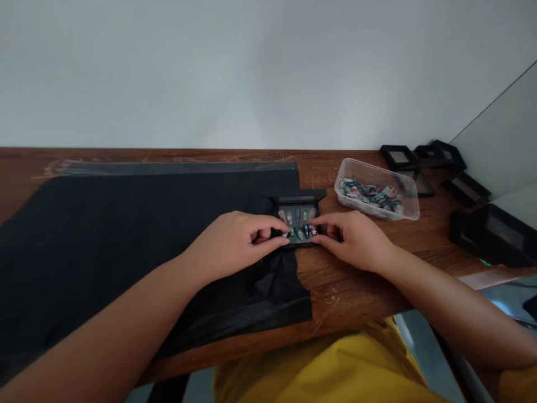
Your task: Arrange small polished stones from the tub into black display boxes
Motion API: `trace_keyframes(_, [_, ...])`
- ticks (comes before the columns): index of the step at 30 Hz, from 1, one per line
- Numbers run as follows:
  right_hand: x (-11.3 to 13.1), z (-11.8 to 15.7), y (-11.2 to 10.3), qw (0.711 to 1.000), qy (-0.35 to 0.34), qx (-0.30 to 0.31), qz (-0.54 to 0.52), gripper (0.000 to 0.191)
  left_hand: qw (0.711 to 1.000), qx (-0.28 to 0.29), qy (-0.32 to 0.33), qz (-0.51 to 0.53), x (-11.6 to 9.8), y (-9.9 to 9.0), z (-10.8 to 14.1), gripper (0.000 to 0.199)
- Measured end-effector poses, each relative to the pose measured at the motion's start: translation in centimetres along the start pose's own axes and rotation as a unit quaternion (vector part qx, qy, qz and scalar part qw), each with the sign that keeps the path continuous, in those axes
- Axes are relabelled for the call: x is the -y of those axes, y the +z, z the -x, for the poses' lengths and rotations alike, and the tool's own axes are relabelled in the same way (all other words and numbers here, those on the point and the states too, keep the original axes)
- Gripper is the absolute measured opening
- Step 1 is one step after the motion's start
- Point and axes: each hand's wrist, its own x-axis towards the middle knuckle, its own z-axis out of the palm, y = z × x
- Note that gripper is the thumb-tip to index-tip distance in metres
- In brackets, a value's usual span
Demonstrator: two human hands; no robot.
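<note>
Box (300, 244): on the desk (327, 282), between my grips, across the mat's (126, 240) right edge.
Progress: two rows of nails (299, 233) in, seemingly near complete; lid (297, 197) up, closing left.
Look: black, grey inside; nails green, blue, pale, one pinkish at front right.
Left grip (230, 245): thumb and finger at front row's left end; hold on nail or box, cannot tell.
Right grip (364, 240): likewise, right end.
Tub (369, 212): clear, loose nails inside.

Nails (299, 233) green, blue (one purple, white-speckled); case (297, 193) black.
</note>
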Motion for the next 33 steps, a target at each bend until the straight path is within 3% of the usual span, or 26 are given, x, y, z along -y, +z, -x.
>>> trace_keyframes(15, [0.26, 0.03, -0.1, 1.0, 0.009, 0.003, 0.002, 0.033, 1.0, -0.003, -0.003, -0.024, -0.16, 0.12, -0.1, 0.031])
trace_keyframes(22, [0.38, 0.26, 0.04, 1.0, -0.002, -0.028, -0.012, 0.031, 0.998, -0.009, 0.015, -0.065, -0.37, 0.26, -0.19, 0.032])
trace_keyframes(28, [-0.05, 0.33, 0.32, 0.998, -0.046, -0.034, -0.03, 0.018, 0.996, -0.005, 0.043, -0.081, -0.5, 0.62, -0.01, 0.038])
trace_keyframes(33, [-0.16, 0.29, 0.53, 0.996, -0.077, -0.033, -0.035, 0.016, 0.996, -0.003, 0.06, -0.072, -0.44, 0.78, 0.04, 0.032])
